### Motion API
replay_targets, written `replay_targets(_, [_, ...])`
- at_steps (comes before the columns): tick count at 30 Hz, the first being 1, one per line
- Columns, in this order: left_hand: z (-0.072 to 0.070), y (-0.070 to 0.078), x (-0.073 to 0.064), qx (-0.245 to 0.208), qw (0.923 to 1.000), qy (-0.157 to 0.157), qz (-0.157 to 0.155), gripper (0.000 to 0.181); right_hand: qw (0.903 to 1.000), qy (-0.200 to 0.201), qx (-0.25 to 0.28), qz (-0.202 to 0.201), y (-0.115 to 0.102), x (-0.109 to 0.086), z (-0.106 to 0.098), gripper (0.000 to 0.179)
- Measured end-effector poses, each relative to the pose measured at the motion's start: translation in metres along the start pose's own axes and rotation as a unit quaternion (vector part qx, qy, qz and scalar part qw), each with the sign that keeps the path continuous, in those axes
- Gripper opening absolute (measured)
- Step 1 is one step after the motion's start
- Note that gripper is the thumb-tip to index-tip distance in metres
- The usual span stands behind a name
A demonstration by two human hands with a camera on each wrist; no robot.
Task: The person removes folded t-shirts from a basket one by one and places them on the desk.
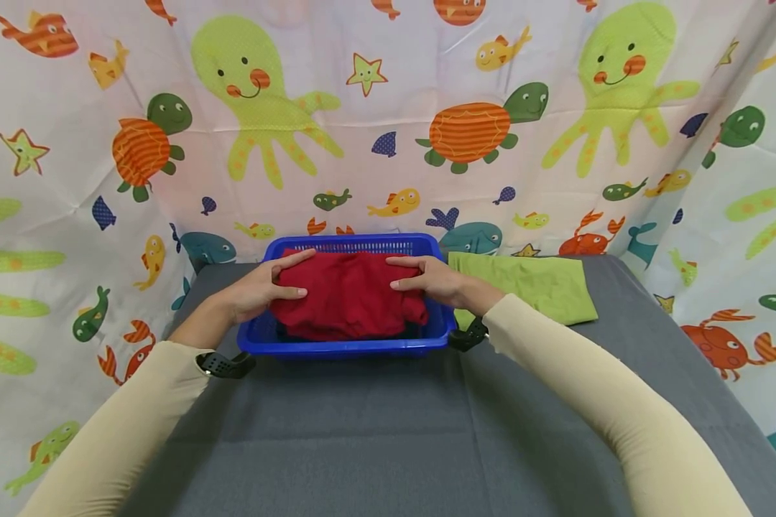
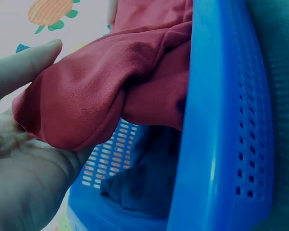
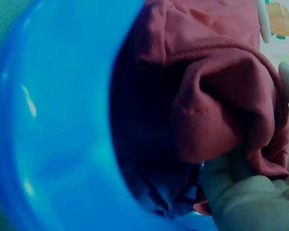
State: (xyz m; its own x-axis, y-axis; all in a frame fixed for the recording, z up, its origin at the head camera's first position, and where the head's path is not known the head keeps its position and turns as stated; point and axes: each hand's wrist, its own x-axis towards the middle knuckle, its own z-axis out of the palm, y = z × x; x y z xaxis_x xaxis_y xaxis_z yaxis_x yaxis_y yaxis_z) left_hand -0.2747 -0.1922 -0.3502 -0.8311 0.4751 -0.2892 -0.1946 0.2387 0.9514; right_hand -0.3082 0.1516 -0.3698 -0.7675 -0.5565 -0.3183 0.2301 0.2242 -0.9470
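A red cloth [image 1: 349, 294], bunched and folded, sits in the mouth of a blue plastic basket [image 1: 349, 349]. My left hand [image 1: 255, 291] holds the cloth's left end; in the left wrist view the thumb [image 2: 31, 65] is on one side and the palm on the other. At the right end, my right hand [image 1: 436, 280] grips the cloth, some of its fingers hidden under the folds in the right wrist view. Beneath the red cloth, dark fabric [image 2: 149, 173] lies inside the basket.
A folded lime-green cloth [image 1: 524, 287] lies right of the basket, partly behind my right wrist. Grey fabric covers the table [image 1: 336, 445]. A curtain [image 1: 375, 108] printed with sea animals hangs behind and at both sides.
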Motion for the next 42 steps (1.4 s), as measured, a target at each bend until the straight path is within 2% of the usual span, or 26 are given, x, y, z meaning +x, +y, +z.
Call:
replay_targets(9, [0.006, 0.014, 0.001, -0.023, 0.9994, 0.009, 0.023, 0.083, 0.9994, 0.02, -0.005, -0.027, -0.023, -0.014, -0.015, 0.064])
replay_targets(17, [0.01, 0.025, 0.002, -0.031, 0.9983, -0.002, 0.049, 0.081, 0.9995, -0.004, 0.003, -0.032, -0.045, -0.029, -0.03, 0.065])
replay_targets(23, [0.018, 0.035, 0.002, -0.034, 0.9966, -0.019, 0.073, 0.082, 0.9993, -0.014, 0.01, -0.033, -0.058, -0.046, -0.043, 0.066])
replay_targets(28, [0.031, 0.046, 0.004, -0.043, 0.9956, -0.019, 0.081, 0.083, 0.999, -0.02, 0.008, -0.039, -0.064, -0.06, -0.055, 0.066])
replay_targets(34, [0.054, 0.055, 0.013, -0.067, 0.9928, -0.022, 0.096, 0.083, 0.9979, -0.024, -0.012, -0.059, -0.066, -0.077, -0.075, 0.067])
replay_targets(42, [0.079, 0.07, 0.027, -0.076, 0.9909, -0.035, 0.106, 0.083, 0.9981, -0.018, -0.035, -0.047, -0.069, -0.105, -0.102, 0.067])
